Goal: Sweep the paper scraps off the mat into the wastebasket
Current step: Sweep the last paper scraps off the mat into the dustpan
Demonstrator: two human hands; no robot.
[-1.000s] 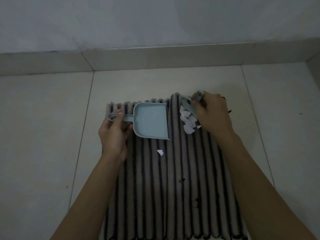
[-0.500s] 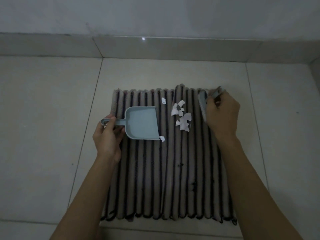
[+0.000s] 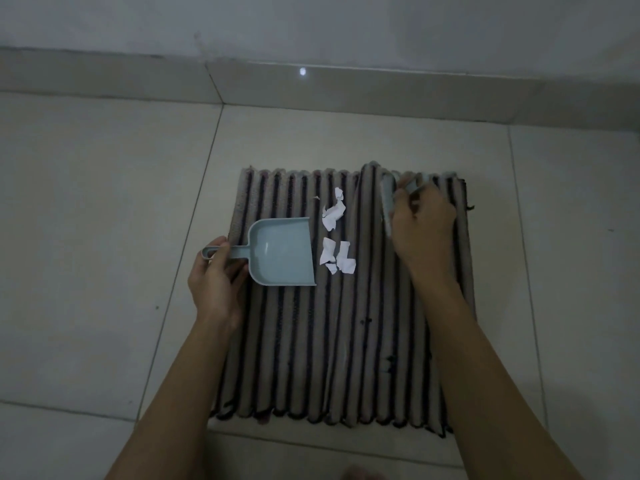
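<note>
My left hand [image 3: 216, 282] grips the dustpan [image 3: 282, 252] mid-frame, my right hand [image 3: 420, 230] the brush [image 3: 388, 202] — scraps [image 3: 336, 237] lie between on the mat [image 3: 346, 341]. Next: sweep leftward.

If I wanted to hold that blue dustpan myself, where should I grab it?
Grab the dustpan by its thin handle, coming from the left side. The handle sticks straight out to the left, away from the wide open mouth that faces the paper scraps on the mat. The left hand grips it there already, so the mouth stays free for scooping.
</note>
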